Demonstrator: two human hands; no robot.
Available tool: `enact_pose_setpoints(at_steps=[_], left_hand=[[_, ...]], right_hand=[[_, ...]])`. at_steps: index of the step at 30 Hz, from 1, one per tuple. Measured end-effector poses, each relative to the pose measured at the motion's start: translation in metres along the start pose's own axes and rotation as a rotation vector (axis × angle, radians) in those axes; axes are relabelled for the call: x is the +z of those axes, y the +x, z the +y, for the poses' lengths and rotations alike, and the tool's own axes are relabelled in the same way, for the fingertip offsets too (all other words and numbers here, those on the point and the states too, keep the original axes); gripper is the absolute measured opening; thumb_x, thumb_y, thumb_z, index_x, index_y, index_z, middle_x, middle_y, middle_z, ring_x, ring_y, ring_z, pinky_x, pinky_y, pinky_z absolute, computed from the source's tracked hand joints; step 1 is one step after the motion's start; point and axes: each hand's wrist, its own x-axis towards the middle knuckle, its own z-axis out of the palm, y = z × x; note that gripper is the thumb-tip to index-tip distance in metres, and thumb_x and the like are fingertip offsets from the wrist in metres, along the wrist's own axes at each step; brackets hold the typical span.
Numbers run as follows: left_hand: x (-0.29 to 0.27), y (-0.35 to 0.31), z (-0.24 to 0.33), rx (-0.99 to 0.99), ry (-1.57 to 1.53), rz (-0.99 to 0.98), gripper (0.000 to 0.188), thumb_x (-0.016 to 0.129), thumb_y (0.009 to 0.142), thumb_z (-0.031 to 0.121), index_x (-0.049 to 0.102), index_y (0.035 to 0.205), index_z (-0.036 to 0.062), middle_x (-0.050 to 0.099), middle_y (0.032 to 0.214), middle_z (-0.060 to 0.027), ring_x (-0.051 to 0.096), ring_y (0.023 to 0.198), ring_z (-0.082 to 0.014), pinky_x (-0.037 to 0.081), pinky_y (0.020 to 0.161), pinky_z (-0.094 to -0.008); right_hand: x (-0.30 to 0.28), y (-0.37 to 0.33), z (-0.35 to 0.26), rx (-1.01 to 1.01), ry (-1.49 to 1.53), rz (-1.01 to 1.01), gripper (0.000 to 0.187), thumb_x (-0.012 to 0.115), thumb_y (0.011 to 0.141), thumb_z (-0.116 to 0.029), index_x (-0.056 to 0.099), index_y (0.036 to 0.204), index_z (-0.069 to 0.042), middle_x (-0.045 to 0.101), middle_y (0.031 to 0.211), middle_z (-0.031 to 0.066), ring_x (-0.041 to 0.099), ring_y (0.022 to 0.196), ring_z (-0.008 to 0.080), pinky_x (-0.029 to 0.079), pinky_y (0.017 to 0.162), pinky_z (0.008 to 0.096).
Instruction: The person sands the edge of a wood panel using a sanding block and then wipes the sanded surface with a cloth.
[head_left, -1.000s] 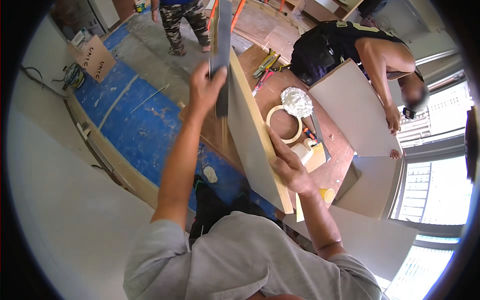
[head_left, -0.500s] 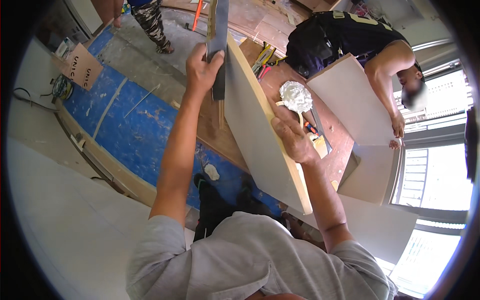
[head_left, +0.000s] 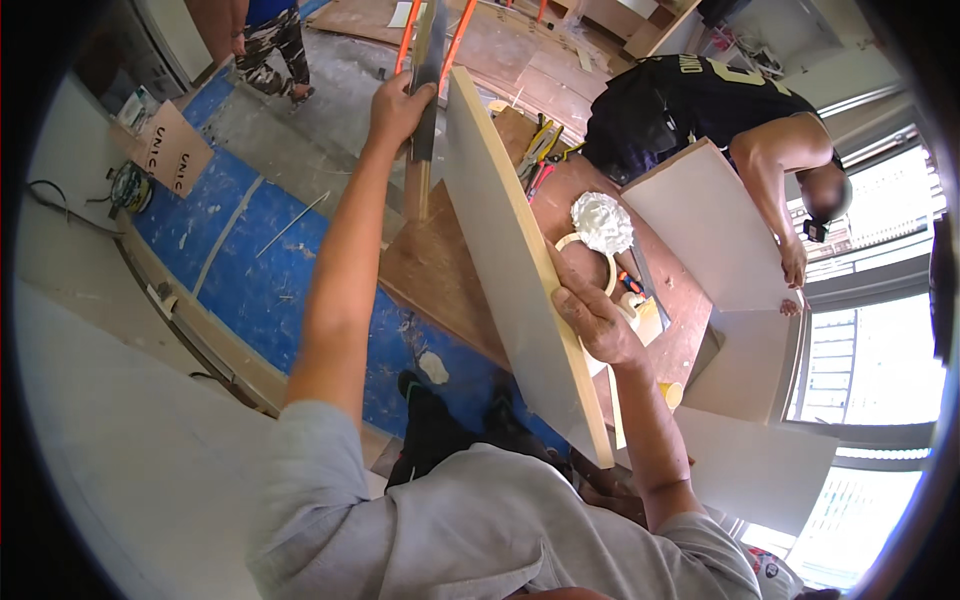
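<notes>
A white panel [head_left: 500, 250] with a pale, wood-coloured edge stands tilted on its long edge in front of me. My right hand [head_left: 600, 322] is wrapped over that edge near its middle, thumb and fingers pressed to it. Farther off, my left hand [head_left: 402, 108] grips a long dark grey board [head_left: 426, 125] with a yellowish side, held upright beside the panel's far end. Close to my right hand lie a pale ring-shaped strip [head_left: 612, 270] and a crumpled white wad [head_left: 602, 223].
A brown worktop [head_left: 672, 270] carries pliers [head_left: 540, 145] and an orange-and-blue hand tool [head_left: 630, 283]. At right, a co-worker [head_left: 740, 110] leans over another white panel [head_left: 690, 215]. Blue sheeting [head_left: 240, 240] covers the floor at left. Another person [head_left: 275, 45] stands far left.
My left hand has moved a little farther away with the dark board. My right hand and the white panel's near end have come slightly closer to me. More of the pale ring shows.
</notes>
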Motion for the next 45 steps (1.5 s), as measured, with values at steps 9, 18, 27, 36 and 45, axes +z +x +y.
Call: enact_pose_setpoints(at_steps=[9, 18, 27, 36, 45], left_hand=[[0.05, -0.138, -0.08, -0.402, 0.328, 0.178, 0.038, 0.073, 0.088, 0.03, 0.07, 0.11, -0.0008, 0.071, 0.103, -0.0245, 0.069, 0.102, -0.0421, 0.053, 0.089, -0.0494], [0.053, -0.269, -0.093, -0.447, 0.629, -0.264, 0.057, 0.071, 0.097, 0.037, 0.055, 0.135, -0.0022, 0.063, 0.13, -0.0279, 0.063, 0.119, -0.0472, 0.052, 0.099, -0.0532], [0.071, -0.262, -0.059, -0.341, 0.728, -0.388, 0.087, 0.075, 0.093, 0.041, 0.036, 0.157, -0.0006, 0.057, 0.138, -0.033, 0.057, 0.124, -0.0529, 0.047, 0.108, -0.0562], [0.114, -0.184, -0.081, 0.119, 0.393, -0.417, 0.089, 0.081, 0.088, 0.041, 0.04, 0.155, -0.0011, 0.048, 0.143, -0.0344, 0.044, 0.138, -0.0508, 0.041, 0.113, -0.0561], [0.189, -0.156, 0.168, 1.068, 0.206, -0.634, 0.053, 0.07, 0.099, 0.026, 0.056, 0.147, 0.0091, 0.06, 0.146, -0.0167, 0.049, 0.142, -0.0392, 0.035, 0.12, -0.0538]], right_hand=[[0.057, -0.02, -0.067, 0.287, -0.529, 0.1, 0.089, 0.069, 0.09, -0.022, 0.024, 0.166, -0.009, 0.061, 0.138, 0.0309, 0.058, 0.125, 0.0528, 0.051, 0.105, 0.0549], [-0.073, -0.037, -0.005, 0.35, -0.646, 0.384, 0.072, 0.077, 0.089, -0.015, 0.05, 0.155, -0.009, 0.073, 0.114, 0.0232, 0.07, 0.104, 0.0377, 0.052, 0.095, 0.0467], [-0.135, -0.057, 0.094, 0.306, -0.311, 0.548, 0.051, 0.075, 0.091, -0.015, 0.067, 0.141, -0.007, 0.077, 0.114, 0.0181, 0.073, 0.101, 0.0279, 0.055, 0.095, 0.0387], [-0.144, -0.054, 0.11, 0.336, -0.195, 0.526, 0.043, 0.077, 0.088, -0.017, 0.072, 0.128, -0.002, 0.078, 0.107, 0.0162, 0.073, 0.094, 0.0244, 0.055, 0.089, 0.0384], [-0.118, -0.059, 0.082, 0.294, -0.538, 0.578, 0.046, 0.076, 0.088, -0.018, 0.067, 0.13, 0.0, 0.075, 0.109, 0.0233, 0.072, 0.102, 0.0383, 0.053, 0.094, 0.0448]])
